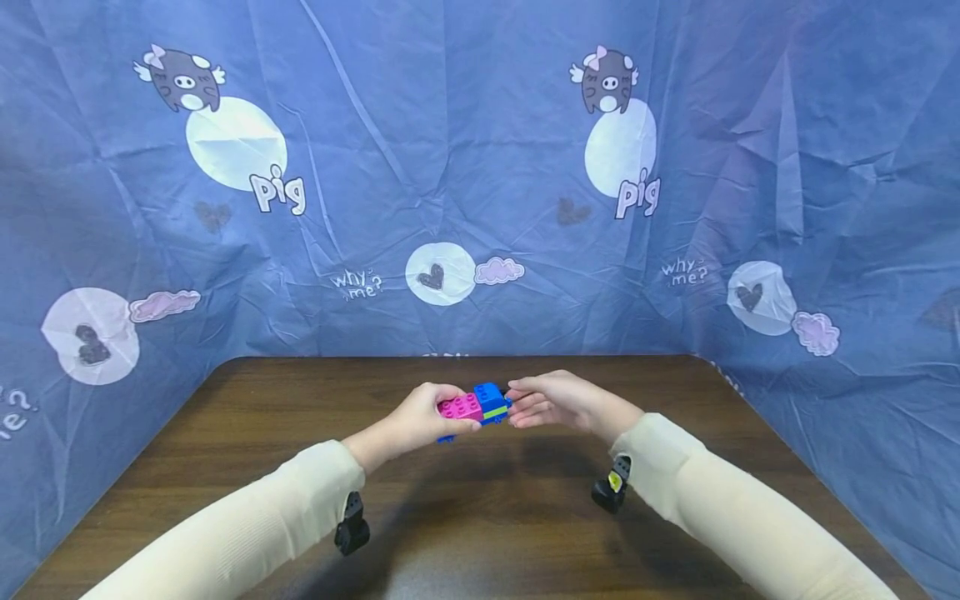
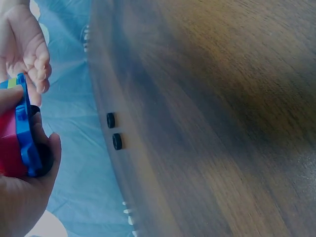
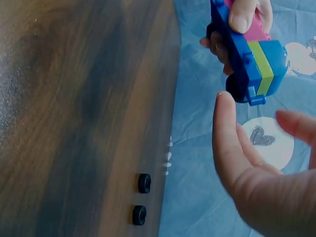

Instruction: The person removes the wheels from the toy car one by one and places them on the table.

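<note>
A toy car built of blocks is in my left hand, gripped round one end above the table. Its base is blue, with a pink brick, a lime green brick and a blue brick on top. One black wheel shows on the far side in the left wrist view. My right hand holds nothing; its fingers are extended, fingertips right by the car's blue end. Two loose black wheels lie on the table near its far edge.
The brown wooden table reaches back to a blue cloth printed with pigs, hearts and clouds. A black camera hangs under each wrist, the left one and the right one both above the table.
</note>
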A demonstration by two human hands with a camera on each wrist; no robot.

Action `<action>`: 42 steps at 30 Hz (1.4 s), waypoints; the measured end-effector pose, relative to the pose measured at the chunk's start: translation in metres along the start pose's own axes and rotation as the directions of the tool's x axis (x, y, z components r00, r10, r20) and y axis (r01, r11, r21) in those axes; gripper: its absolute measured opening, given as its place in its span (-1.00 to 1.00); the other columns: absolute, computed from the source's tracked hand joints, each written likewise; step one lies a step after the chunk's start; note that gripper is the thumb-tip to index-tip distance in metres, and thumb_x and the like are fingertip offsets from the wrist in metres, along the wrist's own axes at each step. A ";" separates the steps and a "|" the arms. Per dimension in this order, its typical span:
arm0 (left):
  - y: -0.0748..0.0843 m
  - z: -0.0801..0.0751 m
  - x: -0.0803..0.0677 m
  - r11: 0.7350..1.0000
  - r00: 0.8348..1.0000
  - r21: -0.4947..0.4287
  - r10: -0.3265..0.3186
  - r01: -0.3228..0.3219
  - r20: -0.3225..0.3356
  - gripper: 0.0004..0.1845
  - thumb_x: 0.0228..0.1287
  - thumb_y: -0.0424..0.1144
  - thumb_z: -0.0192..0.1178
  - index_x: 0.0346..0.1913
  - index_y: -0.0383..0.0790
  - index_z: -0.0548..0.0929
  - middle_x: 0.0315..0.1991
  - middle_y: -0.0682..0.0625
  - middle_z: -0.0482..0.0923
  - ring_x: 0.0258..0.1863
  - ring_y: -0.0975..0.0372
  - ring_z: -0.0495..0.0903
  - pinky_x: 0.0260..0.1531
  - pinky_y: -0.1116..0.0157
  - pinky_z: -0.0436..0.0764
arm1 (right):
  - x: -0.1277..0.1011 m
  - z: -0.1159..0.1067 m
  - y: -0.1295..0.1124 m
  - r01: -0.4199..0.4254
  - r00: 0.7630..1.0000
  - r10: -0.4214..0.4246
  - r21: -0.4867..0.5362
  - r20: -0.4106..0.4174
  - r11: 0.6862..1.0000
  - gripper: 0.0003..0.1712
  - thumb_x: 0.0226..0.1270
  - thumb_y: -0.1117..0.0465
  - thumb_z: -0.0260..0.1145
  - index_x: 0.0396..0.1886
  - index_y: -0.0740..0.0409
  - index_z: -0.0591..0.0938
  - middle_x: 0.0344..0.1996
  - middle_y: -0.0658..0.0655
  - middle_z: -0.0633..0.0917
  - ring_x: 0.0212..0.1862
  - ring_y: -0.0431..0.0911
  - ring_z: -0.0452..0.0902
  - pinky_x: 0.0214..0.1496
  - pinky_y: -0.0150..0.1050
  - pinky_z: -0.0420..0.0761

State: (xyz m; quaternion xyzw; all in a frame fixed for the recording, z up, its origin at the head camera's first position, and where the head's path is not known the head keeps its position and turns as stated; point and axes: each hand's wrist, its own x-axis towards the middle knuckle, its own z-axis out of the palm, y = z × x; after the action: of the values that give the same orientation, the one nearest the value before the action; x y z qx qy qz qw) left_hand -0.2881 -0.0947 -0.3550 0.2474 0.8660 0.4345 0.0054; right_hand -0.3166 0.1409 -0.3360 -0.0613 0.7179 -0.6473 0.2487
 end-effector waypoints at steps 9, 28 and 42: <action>0.002 -0.001 0.001 0.999 1.000 -0.024 -0.021 0.022 0.011 -0.61 0.06 -0.19 0.45 -0.12 -0.39 0.67 -0.46 -0.02 0.63 -0.52 0.31 0.50 -0.49 0.37 0.54 | -0.008 0.004 0.001 0.093 0.986 -0.095 0.022 0.134 0.995 -0.43 0.40 0.26 0.19 0.30 0.47 0.31 -0.21 0.14 0.67 -0.24 -0.10 0.68 0.04 -0.15 0.64; 0.000 0.006 -0.007 0.977 0.990 -0.170 -0.119 0.130 0.072 -0.48 0.10 -0.12 0.43 0.04 -0.38 0.57 -0.28 -0.06 0.63 -0.38 0.26 0.57 -0.37 0.34 0.59 | -0.009 0.009 0.004 0.084 0.987 -0.087 0.026 0.135 0.996 -0.45 0.36 0.32 0.22 0.27 0.48 0.35 -0.17 0.18 0.65 -0.24 -0.10 0.68 0.07 -0.13 0.63; -0.007 -0.001 -0.014 0.923 0.986 -0.347 -0.156 0.168 0.061 -0.48 0.18 -0.18 0.36 0.15 -0.39 0.53 -0.23 -0.10 0.61 -0.35 0.24 0.56 -0.21 0.13 0.65 | -0.012 0.013 0.004 0.144 0.982 -0.148 0.041 0.117 0.989 -0.39 0.32 0.31 0.28 0.31 0.43 0.35 0.06 0.28 0.57 -0.11 -0.10 0.66 0.25 0.00 0.47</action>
State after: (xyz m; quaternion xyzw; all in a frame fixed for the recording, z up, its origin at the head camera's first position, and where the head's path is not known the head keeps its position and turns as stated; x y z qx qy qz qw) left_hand -0.2793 -0.1051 -0.3627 0.1769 0.7919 0.5759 0.0994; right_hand -0.2996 0.1346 -0.3374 -0.1484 0.6847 -0.6705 0.2442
